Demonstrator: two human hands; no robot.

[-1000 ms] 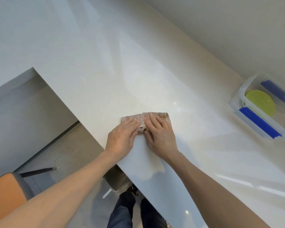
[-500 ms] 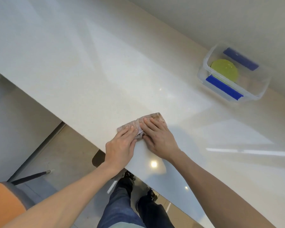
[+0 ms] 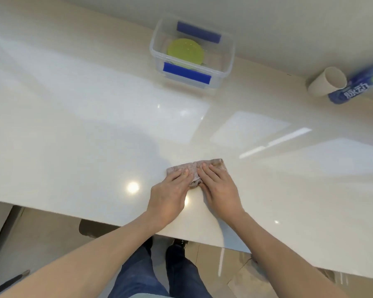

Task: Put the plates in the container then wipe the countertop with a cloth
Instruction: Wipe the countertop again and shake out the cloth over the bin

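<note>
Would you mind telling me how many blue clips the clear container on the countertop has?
2. One blue clip sits on the container's near wall, facing the hands; the other is on the far wall, by the back wall. None show on the other sides.

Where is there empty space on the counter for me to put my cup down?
Lots of bare countertop lies left of the hands and cloth, and between them and the clear container holding the green plate. The far right corner is crowded: a cardboard tube and a blue bottle touch there.
</note>
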